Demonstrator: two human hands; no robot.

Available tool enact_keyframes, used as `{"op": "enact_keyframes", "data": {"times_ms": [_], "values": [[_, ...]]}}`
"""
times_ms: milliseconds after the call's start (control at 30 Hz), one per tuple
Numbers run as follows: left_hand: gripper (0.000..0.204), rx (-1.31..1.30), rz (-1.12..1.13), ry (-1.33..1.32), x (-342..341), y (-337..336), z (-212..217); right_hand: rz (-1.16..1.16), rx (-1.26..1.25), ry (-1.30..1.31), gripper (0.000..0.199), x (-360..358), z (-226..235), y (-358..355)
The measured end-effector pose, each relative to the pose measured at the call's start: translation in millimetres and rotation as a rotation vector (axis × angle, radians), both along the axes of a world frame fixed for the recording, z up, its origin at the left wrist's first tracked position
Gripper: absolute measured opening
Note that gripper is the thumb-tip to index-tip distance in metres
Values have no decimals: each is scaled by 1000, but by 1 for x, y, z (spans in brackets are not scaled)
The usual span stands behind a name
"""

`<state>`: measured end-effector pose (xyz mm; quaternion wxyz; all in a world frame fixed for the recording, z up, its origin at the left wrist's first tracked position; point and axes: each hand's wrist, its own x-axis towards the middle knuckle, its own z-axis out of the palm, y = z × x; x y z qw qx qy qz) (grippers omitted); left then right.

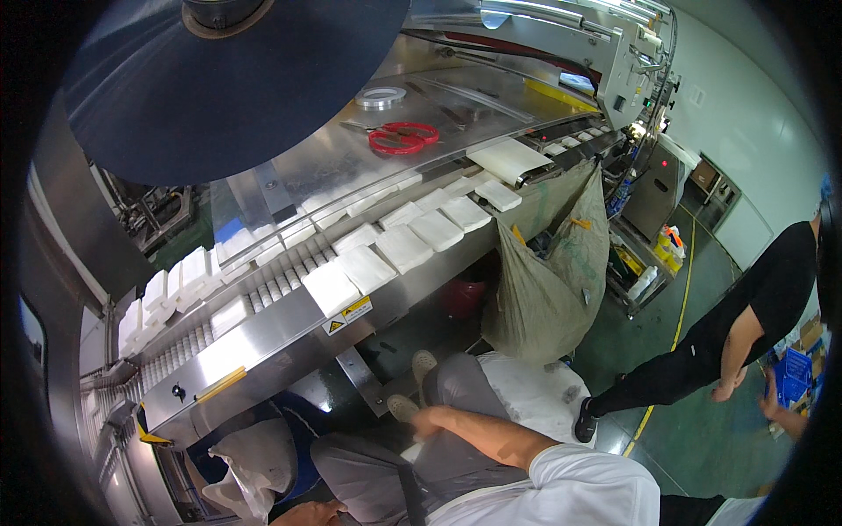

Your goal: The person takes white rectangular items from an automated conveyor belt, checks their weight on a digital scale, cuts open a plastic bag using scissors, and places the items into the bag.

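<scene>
Both my hands are down at my lap, away from the conveyor. My right hand (427, 424) rests by my grey-trousered leg; its fingers are too unclear to read, and a small white patch (412, 451) shows just below it. At the lower edge my left hand (312, 513) lies near my other thigh, partly cut off, fingers not clear. In front of me, flat white folded pads (405, 249) lie in overlapping rows on the steel roller conveyor (235, 359). Several more white pads (180, 279) stand tilted at its left end.
Red-handled scissors (403, 138) and a tape roll (381, 97) lie on the machine's clear cover. A dark round hood (237, 79) hangs overhead. A cloth sack (548, 289) hangs off the conveyor. At right stands a person in black (728, 316); another hand (776, 408) reaches in.
</scene>
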<state>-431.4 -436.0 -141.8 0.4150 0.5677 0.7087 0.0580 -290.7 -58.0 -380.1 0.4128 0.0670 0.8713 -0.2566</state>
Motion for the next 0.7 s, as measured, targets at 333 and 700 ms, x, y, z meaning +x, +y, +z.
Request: {"op": "enact_keyframes", "data": {"times_ms": [333,700], "values": [[44,85,-4,46,1,-6,-3,4,-11,10,48,-1,2,-1],[40,-35,18,19,2,-3,0,38,-41,-16,47,-2,5,4]]}}
